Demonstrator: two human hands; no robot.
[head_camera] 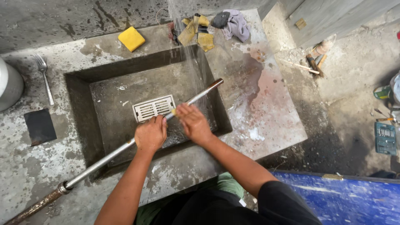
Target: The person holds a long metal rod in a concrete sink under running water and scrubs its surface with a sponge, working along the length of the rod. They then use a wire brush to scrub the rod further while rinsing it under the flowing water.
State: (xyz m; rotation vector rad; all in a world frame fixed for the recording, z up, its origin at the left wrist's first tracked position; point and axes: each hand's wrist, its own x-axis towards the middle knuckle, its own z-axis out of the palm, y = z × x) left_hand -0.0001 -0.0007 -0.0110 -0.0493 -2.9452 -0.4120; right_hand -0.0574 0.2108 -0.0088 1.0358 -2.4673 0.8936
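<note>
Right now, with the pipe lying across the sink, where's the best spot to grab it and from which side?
Probably the bare shiny stretch of the pipe just left of the left hand, from above: it lies slanted over the sink, so fingers can wrap under it. Its rusty end rests on the counter.

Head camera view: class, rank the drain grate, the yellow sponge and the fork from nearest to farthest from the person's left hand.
Measured from the left hand, which grips the metal pipe over the sink:
1. Drain grate: just beyond the hand, on the sink floor.
2. Yellow sponge: past the sink's far edge, on the ledge.
3. Fork: far to the left, on the concrete counter.
</note>
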